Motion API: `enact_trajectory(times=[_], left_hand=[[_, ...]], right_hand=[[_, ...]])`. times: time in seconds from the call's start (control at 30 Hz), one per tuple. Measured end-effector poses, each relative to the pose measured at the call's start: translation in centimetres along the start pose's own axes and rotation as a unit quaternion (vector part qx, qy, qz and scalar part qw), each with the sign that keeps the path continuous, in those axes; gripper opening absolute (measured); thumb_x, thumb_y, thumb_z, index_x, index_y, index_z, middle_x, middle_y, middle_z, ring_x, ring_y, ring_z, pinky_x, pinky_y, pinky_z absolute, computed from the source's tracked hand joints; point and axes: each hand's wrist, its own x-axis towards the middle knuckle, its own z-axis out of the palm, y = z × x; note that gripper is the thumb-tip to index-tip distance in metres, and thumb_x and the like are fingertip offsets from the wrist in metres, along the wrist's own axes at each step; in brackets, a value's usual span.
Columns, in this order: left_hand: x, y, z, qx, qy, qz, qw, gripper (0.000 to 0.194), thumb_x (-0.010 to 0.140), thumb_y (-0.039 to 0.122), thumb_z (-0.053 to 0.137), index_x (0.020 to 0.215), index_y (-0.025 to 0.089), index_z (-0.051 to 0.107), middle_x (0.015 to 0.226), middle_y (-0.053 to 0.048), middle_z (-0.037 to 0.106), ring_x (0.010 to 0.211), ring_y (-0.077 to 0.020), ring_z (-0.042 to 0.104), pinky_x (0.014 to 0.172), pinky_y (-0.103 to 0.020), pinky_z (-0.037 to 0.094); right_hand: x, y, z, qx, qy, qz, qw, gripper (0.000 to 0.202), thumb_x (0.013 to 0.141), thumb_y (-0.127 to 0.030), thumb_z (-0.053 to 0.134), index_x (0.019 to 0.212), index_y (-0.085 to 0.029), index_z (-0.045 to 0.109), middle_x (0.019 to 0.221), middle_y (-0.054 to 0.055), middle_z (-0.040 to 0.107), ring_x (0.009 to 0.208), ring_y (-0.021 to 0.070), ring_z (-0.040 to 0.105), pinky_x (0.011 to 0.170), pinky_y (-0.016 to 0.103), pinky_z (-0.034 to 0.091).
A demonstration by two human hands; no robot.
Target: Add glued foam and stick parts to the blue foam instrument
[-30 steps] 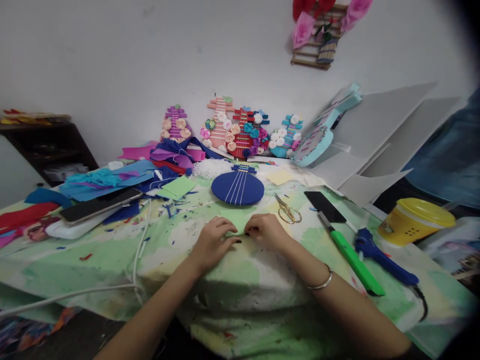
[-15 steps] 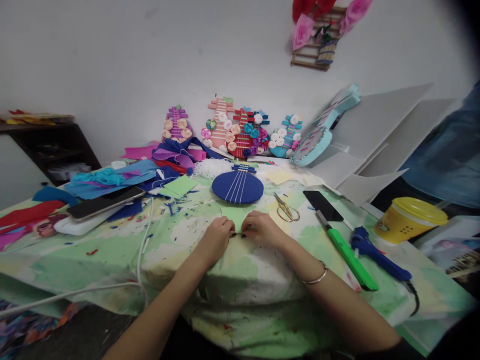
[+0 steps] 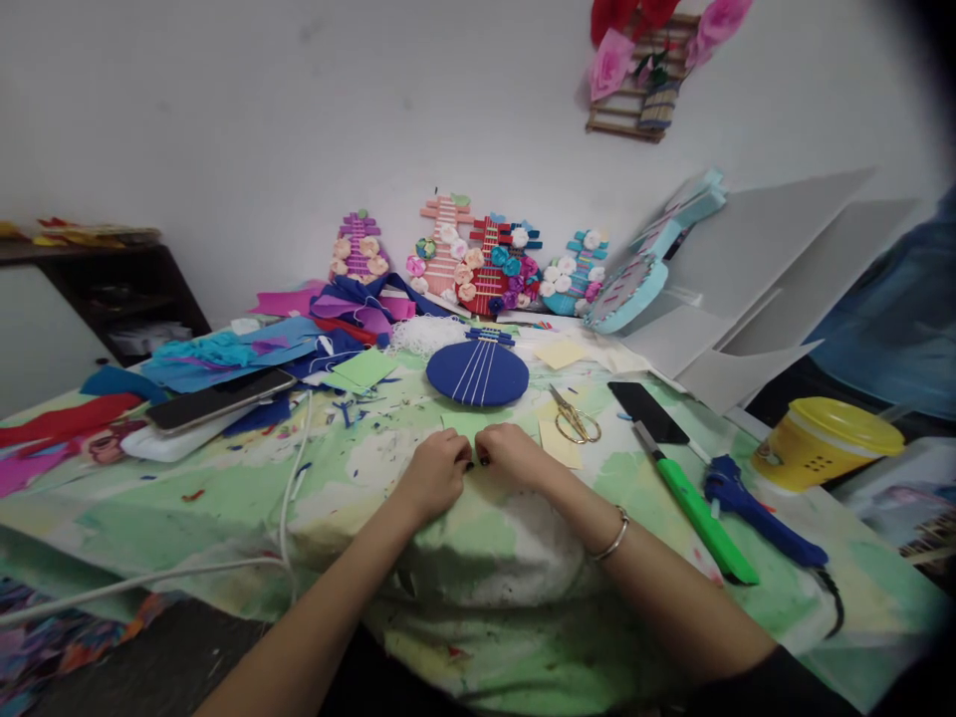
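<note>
A light green sheet of paper sits in front of me, its near part covered by my fingers. My left hand is closed at the paper's near left edge, fingers curled in. On the other side my right hand, with a bracelet on the wrist, pinches at the near right edge. The fingertips of both hands almost meet. Just beyond the paper lies a dark blue lute-shaped craft piece with white strings. Gold-handled scissors rest to the right, over a pale yellow sheet.
At right lie a black phone, a green utility knife, a blue glue gun and a yellow tub. Left are felt pieces, another phone and a white cable. Flower-decorated lutes stand along the wall.
My right hand has shifted slightly left and curled more, its wrist moving inward. My left hand has barely moved. The whole view has slid a little.
</note>
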Motion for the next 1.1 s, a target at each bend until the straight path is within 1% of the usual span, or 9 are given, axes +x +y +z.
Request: enact_trajectory(times=[0.1,0.2,0.3,0.47,0.63,0.77,0.9,1.0,1.1], left_hand=[[0.1,0.1,0.0,-0.016,-0.002,-0.004,1.000,0.010,0.074,0.009,0.049,0.070,0.017,0.054,0.074,-0.004,0.056,0.074,-0.0176,0.052,0.069,-0.029,0.040],[0.5,0.4,0.2,0.023,-0.042,-0.008,0.999,0.012,0.078,0.010,0.046,0.073,0.016,0.056,0.078,-0.006,0.058,0.081,-0.0182,0.054,0.074,-0.028,0.040],[1.2,0.8,0.4,0.066,-0.081,-0.045,0.994,0.016,0.075,0.006,0.046,0.072,0.015,0.059,0.079,-0.008,0.061,0.082,-0.0203,0.056,0.073,-0.030,0.040],[2.4,0.9,0.3,0.079,-0.112,-0.098,0.986,0.017,0.067,0.004,0.049,0.070,0.013,0.063,0.075,-0.010,0.064,0.076,-0.0224,0.058,0.066,-0.030,0.039],[2.3,0.4,-0.6,0.057,-0.137,-0.065,0.987,0.012,0.072,0.011,0.053,0.073,0.016,0.064,0.077,-0.005,0.066,0.076,-0.0177,0.058,0.067,-0.025,0.039],[2.0,0.5,0.0,0.075,-0.122,-0.057,0.988,0.016,0.071,0.004,0.049,0.075,0.013,0.062,0.080,-0.008,0.064,0.080,-0.0198,0.057,0.070,-0.028,0.039],[1.7,0.7,0.1,0.085,-0.117,-0.048,0.988,0.015,0.074,0.004,0.048,0.075,0.013,0.060,0.079,-0.010,0.061,0.081,-0.0213,0.055,0.071,-0.030,0.039],[1.1,0.5,-0.7,0.080,-0.118,-0.029,0.989,0.013,0.079,0.009,0.047,0.078,0.014,0.059,0.082,-0.008,0.060,0.083,-0.0197,0.054,0.074,-0.029,0.039],[0.5,0.3,-1.1,0.087,-0.120,-0.022,0.989,0.016,0.078,0.005,0.045,0.080,0.014,0.058,0.085,-0.009,0.059,0.085,-0.0196,0.053,0.075,-0.028,0.040]], right_hand=[[0.2,0.3,0.2,0.009,0.002,0.012,1.000,0.006,0.068,-0.020,0.059,0.067,-0.016,0.063,0.065,0.005,0.062,0.060,0.0160,0.052,0.054,0.025,0.026],[0.0,0.6,0.5,0.023,0.011,0.014,1.000,0.007,0.068,-0.020,0.057,0.070,-0.016,0.063,0.067,0.005,0.062,0.063,0.0162,0.052,0.055,0.025,0.026],[-0.4,0.7,0.7,0.043,0.018,0.012,0.999,0.010,0.066,-0.015,0.055,0.073,-0.016,0.062,0.070,0.004,0.061,0.066,0.0159,0.052,0.057,0.024,0.028],[-0.9,0.5,0.8,0.074,0.031,0.020,0.997,0.020,0.063,-0.006,0.049,0.076,-0.015,0.062,0.074,0.004,0.060,0.071,0.0142,0.052,0.062,0.022,0.032],[0.0,0.4,1.1,0.080,0.053,0.058,0.994,0.015,0.063,-0.008,0.051,0.066,-0.014,0.065,0.073,0.007,0.057,0.075,0.0169,0.051,0.063,0.024,0.033],[0.5,0.4,1.2,0.090,0.057,0.076,0.991,0.009,0.060,-0.009,0.056,0.058,-0.014,0.064,0.067,0.006,0.057,0.070,0.0175,0.050,0.060,0.026,0.032],[-0.4,0.6,0.8,0.117,0.053,0.081,0.988,0.011,0.062,-0.008,0.057,0.065,-0.014,0.066,0.065,0.002,0.059,0.061,0.0121,0.050,0.056,0.022,0.033],[-1.3,0.9,0.4,0.119,0.066,0.092,0.986,0.009,0.067,-0.009,0.057,0.068,-0.014,0.065,0.070,0.003,0.060,0.065,0.0117,0.051,0.059,0.021,0.035],[-1.6,1.0,0.4,0.106,0.076,0.101,0.986,0.009,0.068,-0.008,0.057,0.067,-0.013,0.064,0.071,0.004,0.059,0.068,0.0128,0.050,0.062,0.022,0.035]])
